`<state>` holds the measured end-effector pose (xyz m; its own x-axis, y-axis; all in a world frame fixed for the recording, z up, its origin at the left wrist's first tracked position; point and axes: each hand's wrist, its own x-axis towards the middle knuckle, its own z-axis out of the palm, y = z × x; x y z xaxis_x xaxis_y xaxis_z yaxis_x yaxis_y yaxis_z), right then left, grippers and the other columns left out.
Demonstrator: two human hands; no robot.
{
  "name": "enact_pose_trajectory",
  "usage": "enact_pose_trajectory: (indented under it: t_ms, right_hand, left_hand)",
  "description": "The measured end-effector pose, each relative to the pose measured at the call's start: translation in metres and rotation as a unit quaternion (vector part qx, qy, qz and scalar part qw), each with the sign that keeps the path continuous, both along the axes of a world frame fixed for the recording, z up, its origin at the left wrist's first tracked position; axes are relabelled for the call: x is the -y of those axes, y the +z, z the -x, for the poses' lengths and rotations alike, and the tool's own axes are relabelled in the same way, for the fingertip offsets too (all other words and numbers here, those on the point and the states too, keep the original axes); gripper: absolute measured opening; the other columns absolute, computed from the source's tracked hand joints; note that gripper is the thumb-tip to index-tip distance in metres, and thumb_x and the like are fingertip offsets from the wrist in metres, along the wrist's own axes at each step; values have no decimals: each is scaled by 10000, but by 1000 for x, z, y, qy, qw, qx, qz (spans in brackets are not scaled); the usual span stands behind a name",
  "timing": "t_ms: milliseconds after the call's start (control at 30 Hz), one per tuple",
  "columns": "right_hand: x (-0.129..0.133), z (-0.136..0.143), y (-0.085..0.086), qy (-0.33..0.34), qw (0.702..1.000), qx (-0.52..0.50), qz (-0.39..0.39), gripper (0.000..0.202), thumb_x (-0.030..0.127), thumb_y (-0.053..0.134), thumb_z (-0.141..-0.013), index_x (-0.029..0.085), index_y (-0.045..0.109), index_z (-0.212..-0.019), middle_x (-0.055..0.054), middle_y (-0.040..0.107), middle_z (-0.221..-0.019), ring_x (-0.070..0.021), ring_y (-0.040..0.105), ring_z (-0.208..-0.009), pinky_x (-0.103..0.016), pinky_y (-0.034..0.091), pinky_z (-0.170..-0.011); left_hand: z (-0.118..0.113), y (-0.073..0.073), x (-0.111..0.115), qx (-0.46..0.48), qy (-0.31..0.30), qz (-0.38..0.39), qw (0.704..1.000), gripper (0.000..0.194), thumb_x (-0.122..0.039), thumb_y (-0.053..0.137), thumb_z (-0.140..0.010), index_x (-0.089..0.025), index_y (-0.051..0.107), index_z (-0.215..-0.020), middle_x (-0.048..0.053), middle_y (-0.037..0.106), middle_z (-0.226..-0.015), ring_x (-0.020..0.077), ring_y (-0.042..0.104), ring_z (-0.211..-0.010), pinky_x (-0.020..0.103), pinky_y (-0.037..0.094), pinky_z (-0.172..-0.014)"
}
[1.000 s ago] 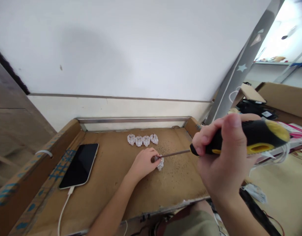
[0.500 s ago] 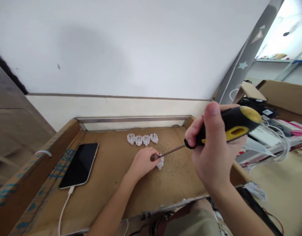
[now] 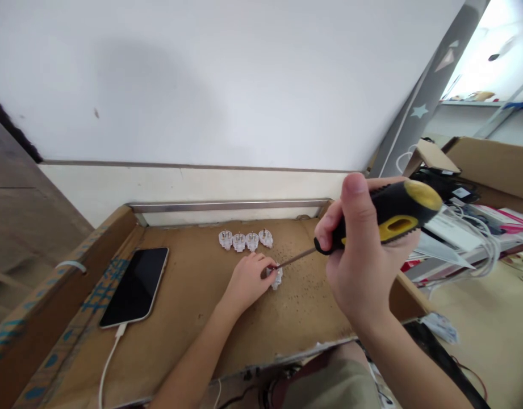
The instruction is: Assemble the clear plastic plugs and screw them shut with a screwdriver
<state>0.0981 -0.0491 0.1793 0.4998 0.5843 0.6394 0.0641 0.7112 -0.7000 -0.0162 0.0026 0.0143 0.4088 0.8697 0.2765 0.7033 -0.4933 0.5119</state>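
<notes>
At the near edge, a knee in shorts (image 3: 329, 382) shows below the tray (image 3: 180, 355), which is cardboard. The right hand (image 3: 363, 255), raised over the tray's right side, has its fingers wrapped around the handle of a screwdriver (image 3: 400, 209), thumb up along it. The shaft slants down to the left, its tip at the plug (image 3: 277, 278); just where it meets the plug is hard to tell. That clear plug lies on the tray, right of the middle, with the left hand's (image 3: 249, 281) thumb and fingers closed on its left side. Dark specks (image 3: 301, 284) dot the cardboard to its right. On the left lies a phone (image 3: 136, 287), screen dark, a white cable (image 3: 107, 363) in its near end. Farther off, four more plugs (image 3: 239, 242) stand in a row, pins up. Beyond them come a metal bar (image 3: 231, 205) and the white wall (image 3: 244, 85); far right, an open box (image 3: 495, 169).
</notes>
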Motion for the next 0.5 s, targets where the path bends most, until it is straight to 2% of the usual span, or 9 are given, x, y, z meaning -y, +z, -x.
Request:
enact_pose_trajectory:
  t_ms: [133,367,433,500]
  right_hand:
    - [1,1,-2,-8,1000,13,3,313,460,638,-757,230,437,-689,30,410,-597,-102,394,-482,-278,351,-455]
    - [-11,4,-9,36,999,2,-3,300,420,672,-732,215,454,-700,57,400,-559,-73,373,-429,-238,343,-399]
    - [-13,4,-11,47,999,3,-8,292,438,667,-733,218,475,-728,63,395,-547,-69,368,-416,-228,332,-384]
    - [-16,2,-11,85,996,7,-12,301,514,586,-779,224,512,-805,55,414,-560,-72,370,-408,-227,315,-364]
  left_hand:
    - [-2,-1,0,8,-7,1,1000,114,-206,528,-816,-221,631,-863,3,673,-858,197,553,-855,330,401,-804]
    - [-2,2,0,8,-2,10,1000,92,-232,569,-779,-211,606,-860,19,657,-868,222,567,-870,329,412,-762]
    - [-1,2,0,19,0,21,1000,167,-260,602,-755,-211,598,-915,26,657,-936,234,567,-912,342,421,-792]
    - [0,0,0,36,-10,34,999,275,-277,614,-750,-226,582,-1019,27,649,-1026,237,563,-966,349,427,-831]
